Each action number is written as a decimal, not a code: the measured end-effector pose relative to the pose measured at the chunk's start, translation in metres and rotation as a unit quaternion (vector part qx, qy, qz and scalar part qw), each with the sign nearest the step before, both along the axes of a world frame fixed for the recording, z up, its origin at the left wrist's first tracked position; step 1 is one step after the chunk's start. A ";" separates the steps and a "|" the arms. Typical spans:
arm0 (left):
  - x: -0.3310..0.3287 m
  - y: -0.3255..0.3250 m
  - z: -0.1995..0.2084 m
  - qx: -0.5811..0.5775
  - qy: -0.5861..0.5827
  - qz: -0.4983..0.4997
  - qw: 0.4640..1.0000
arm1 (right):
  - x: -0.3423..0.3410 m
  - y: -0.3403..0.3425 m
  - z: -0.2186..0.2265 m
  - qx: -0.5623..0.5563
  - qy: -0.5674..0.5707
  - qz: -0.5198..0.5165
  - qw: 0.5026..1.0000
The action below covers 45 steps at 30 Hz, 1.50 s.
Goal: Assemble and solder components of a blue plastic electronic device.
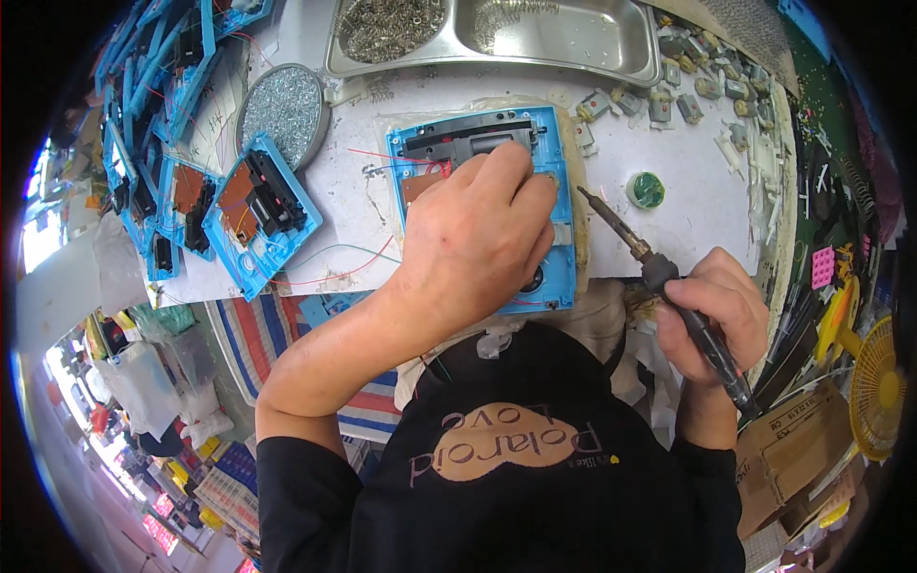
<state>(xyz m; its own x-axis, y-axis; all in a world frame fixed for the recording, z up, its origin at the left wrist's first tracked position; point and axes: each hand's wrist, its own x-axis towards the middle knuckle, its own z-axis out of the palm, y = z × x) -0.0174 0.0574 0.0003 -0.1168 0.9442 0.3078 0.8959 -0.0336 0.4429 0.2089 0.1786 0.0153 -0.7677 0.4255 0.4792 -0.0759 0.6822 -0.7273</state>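
My right hand (714,320) is wrapped round the black handle of a soldering iron (659,272), its metal tip pointing up and left toward the casing. My left hand (482,229) is over an open blue plastic casing (565,250), fingers bent and pinched together near its right side. Whatever sits between those fingertips is hidden by the hand. Inside the casing are black parts (478,141), a brown board (417,185) and thin red wires (382,156). Right of the casing stands a small round pot with green contents (646,190), close to the iron's tip.
Several similar blue casings with boards (263,218) are stacked at the left. A round dish of small screws (283,107) stands beside them. A metal tray with springs (564,43) lies at the back. Small grey motors (690,107) cluster back right. A yellow fan (877,387) is far right.
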 end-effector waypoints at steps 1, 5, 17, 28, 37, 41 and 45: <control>0.000 0.000 0.000 -0.001 0.001 0.000 1.000 | 0.000 0.001 0.000 0.001 -0.001 -0.002 1.000; 0.001 0.001 0.004 -0.006 0.004 0.002 1.000 | 0.000 0.000 -0.001 0.002 0.004 0.001 1.000; 0.003 0.001 0.005 -0.018 0.019 0.010 1.000 | 0.004 0.001 -0.003 0.007 0.000 -0.010 1.000; 0.001 -0.018 0.016 -0.020 -0.061 0.088 0.994 | 0.002 0.001 -0.004 0.004 0.007 -0.008 1.000; -0.068 -0.058 0.029 -0.139 0.142 0.097 0.975 | -0.003 0.002 0.004 0.006 0.002 -0.016 1.000; -0.071 -0.058 0.031 -0.110 0.082 0.115 0.984 | -0.009 -0.001 0.007 0.011 0.010 -0.021 1.000; -0.071 -0.052 0.013 0.031 -0.018 0.098 0.995 | -0.014 -0.004 0.008 0.012 0.001 -0.012 1.000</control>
